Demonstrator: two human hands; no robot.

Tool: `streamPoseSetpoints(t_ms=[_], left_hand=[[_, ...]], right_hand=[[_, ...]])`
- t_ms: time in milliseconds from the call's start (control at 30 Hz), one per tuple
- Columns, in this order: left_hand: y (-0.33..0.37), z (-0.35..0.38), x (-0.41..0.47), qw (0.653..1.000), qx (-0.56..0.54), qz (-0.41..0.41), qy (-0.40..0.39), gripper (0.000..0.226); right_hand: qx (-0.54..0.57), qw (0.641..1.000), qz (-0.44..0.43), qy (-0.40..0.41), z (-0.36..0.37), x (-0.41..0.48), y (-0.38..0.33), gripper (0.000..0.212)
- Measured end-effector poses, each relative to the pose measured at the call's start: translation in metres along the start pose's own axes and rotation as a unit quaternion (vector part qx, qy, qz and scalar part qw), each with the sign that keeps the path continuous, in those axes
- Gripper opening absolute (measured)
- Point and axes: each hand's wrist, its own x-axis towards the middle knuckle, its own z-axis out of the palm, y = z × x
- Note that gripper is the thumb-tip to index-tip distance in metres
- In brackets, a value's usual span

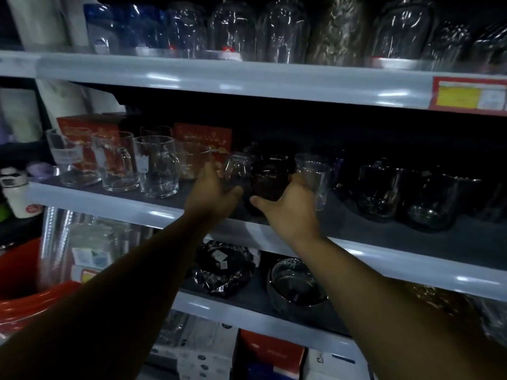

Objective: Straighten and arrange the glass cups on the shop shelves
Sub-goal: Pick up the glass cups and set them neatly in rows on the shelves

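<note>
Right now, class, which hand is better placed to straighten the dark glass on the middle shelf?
Right. The right hand brackets the dark glass between thumb and fingers; the left hand holds the small clear glass beside it.

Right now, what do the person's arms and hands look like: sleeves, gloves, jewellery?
The left hand and right hand wear no gloves. No sleeves are in view, and no watch or ring shows in the dim light.

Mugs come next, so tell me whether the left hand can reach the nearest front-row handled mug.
Probably yes: the mug stands near the open shelf edge, just left of the left hand. But that hand seems to grip a small clear glass, so free it first.
</note>
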Motion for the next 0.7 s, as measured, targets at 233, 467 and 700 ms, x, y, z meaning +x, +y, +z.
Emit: streamPoseSetpoints(t_ms=[233,467,700], left_hand=[[-0.002,0.008,0.002,0.997,0.082,-0.011,0.007,0.079],[-0.002,0.010,-0.006,0.996,0.084,0.015,0.031,0.072],[-0.004,0.011,-0.005,0.995,0.091,0.020,0.036,0.064]], right_hand=[[-0.058,0.998,0.017,0.001,0.002,0.002,0.001,0.069],[-0.068,0.997,-0.019,0.017,-0.008,-0.006,0.005,0.062],[-0.183,0.983,-0.008,0.034,-0.004,-0.001,-0.003,0.057]])
